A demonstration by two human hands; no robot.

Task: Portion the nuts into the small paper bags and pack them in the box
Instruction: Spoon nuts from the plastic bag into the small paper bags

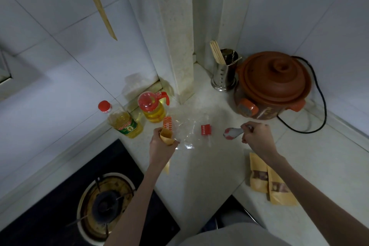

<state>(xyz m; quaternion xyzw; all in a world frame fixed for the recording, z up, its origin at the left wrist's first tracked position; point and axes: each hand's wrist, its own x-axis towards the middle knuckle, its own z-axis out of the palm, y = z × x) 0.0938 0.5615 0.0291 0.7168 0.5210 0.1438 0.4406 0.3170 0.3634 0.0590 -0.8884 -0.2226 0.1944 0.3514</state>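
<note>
My left hand [159, 142] grips a small paper bag [166, 137], mouth up, over the worktop [201, 170] | my right hand [256, 136] is closed on a spoon [232, 133] carrying nuts | clear plastic bag [186, 132] lies between my hands | 2 filled paper bags [269, 181] rest below my right forearm | 2 oil bottles [137, 116] stand behind the left hand.

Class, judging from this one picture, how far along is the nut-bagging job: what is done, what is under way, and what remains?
Done: two filled paper bags lie on the counter under the right forearm. Under way: the left hand holds an open paper bag, while the right hand brings a spoon. Left: filling this bag and boxing; no box is visible.
</note>
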